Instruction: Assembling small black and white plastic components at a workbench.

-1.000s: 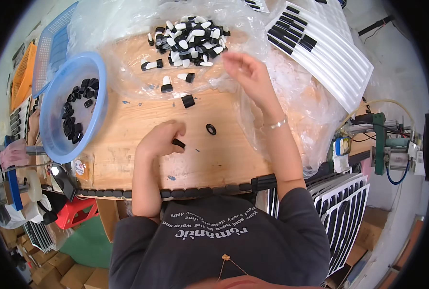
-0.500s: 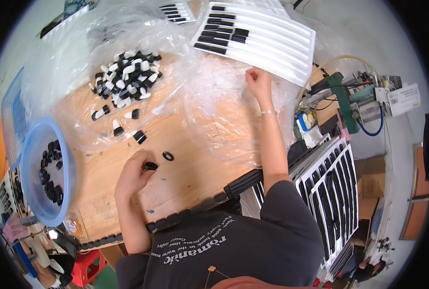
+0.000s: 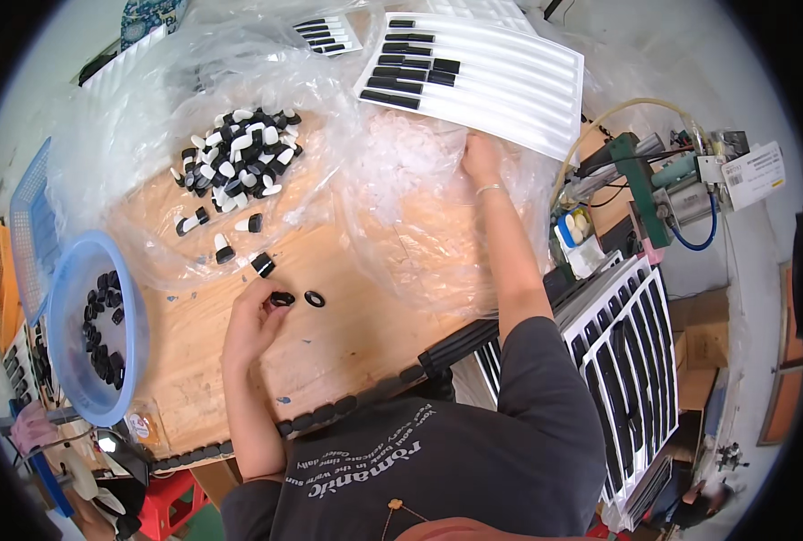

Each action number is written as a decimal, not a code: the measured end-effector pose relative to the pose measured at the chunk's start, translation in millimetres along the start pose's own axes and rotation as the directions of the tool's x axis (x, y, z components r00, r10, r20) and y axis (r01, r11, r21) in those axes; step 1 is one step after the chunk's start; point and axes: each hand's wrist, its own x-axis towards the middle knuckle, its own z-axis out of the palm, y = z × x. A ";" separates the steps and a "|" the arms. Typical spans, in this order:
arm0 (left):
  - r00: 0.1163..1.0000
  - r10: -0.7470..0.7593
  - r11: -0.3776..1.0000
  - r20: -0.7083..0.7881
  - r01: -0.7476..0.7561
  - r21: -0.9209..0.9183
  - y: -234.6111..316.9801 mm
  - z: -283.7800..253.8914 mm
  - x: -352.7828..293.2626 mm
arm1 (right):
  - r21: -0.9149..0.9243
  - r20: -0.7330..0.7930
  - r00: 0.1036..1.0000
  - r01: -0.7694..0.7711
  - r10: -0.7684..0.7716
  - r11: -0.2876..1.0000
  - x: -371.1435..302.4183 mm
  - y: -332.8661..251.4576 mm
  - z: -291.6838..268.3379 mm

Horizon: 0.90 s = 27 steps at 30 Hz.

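My left hand [image 3: 252,320] is closed, pinching a small round black part [image 3: 281,298] with an opening between thumb and fingers. Just right of it a black ring [image 3: 314,298] lies on the wooden table [image 3: 329,352]. My right hand [image 3: 482,159] reaches over the clear plastic bag [image 3: 419,252], beside a heap of small translucent white pieces [image 3: 404,158]; its fingertips are hidden in the plastic. Beyond my left hand lie a black cap [image 3: 262,264] and several loose black-and-white pieces [image 3: 224,250], in front of a large pile of such pieces [image 3: 239,158].
At the left stands a blue basin [image 3: 135,361] holding black parts. A white ridged tray [image 3: 518,86] with black pieces lies at the back. To the right are a green-framed bench device [image 3: 646,189] and stacked trays [image 3: 636,370]. Black padding [image 3: 356,401] lines the table's front edge.
My right hand has moved slightly farther, its fingers going into the plastic. My left hand has turned the black part so its opening shows. The whole view has shifted a little.
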 end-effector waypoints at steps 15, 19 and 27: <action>0.965 -0.026 0.828 -0.261 -0.125 -0.546 8.1 29.4 6.0 | 0.877 0.452 0.861 -0.477 -0.232 -0.063 -123.7 -268.7 -111.9; 0.947 -0.042 0.799 -0.319 -0.160 -0.580 11.0 28.1 2.1 | 0.968 -0.005 0.889 0.119 -0.457 0.221 -143.4 -275.9 -91.5; 0.947 0.017 0.862 -0.321 -0.177 -0.475 11.3 23.3 -1.4 | 0.895 -0.101 0.830 0.317 -0.549 0.314 -146.4 -282.9 -87.9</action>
